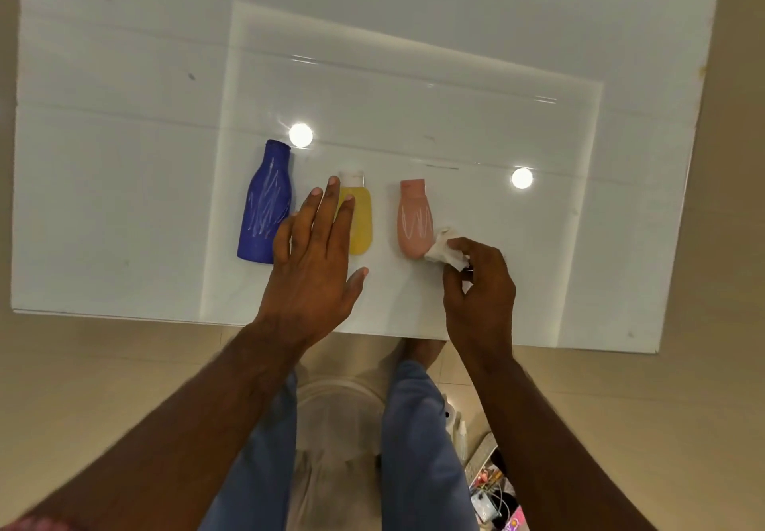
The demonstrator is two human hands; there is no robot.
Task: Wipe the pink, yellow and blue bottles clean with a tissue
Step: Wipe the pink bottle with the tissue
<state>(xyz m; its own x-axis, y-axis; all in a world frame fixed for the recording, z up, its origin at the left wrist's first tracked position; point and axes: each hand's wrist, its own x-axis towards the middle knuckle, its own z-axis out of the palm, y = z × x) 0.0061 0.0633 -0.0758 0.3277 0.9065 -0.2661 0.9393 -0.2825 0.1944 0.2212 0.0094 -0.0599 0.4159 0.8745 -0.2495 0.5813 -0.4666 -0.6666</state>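
Three bottles lie flat in a row on the glossy white table (124,158), caps pointing away from me. The blue bottle (265,203) on the left carries white scribble marks. The yellow bottle (359,220) with a white cap is in the middle, partly hidden by my left hand (314,257), which hovers over it with fingers spread and holds nothing. The pink bottle (415,220) on the right also shows white scribbles. My right hand (480,282) pinches a crumpled white tissue (445,247) that touches the pink bottle's lower right side.
The table's near edge runs just below my hands. Bright lamp reflections sit on the tabletop behind the bottles. Below the edge are my legs in blue trousers, a beige tiled floor, and some clutter (492,489) at the lower right.
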